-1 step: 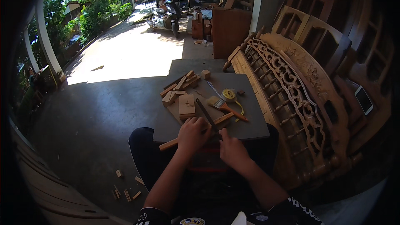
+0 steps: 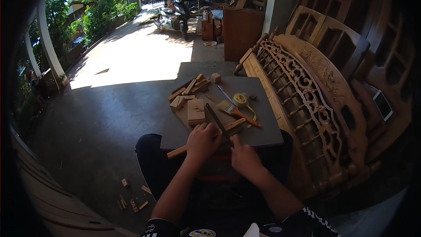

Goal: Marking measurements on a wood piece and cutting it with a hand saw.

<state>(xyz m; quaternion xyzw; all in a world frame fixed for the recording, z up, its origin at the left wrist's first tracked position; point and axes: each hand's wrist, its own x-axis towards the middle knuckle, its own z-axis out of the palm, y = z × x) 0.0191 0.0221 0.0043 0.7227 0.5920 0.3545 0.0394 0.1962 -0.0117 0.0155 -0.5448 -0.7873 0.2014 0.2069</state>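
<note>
A narrow wooden strip lies slantwise across the near part of the grey board. My left hand is closed over it, pressing it beside a stacked wooden block. In my right hand, the fingers wrap the near end of a long, dark, flat file-like tool. Its blade points away and crosses over the strip just right of my left fingers. Whether it touches the wood I cannot tell. The handle is hidden in my right hand.
Right of the tool lie a paintbrush and a yellow tape measure. Several wood offcuts are piled far left on the board. Carved wooden panels lean at the right, with a phone on them. Scraps litter the floor.
</note>
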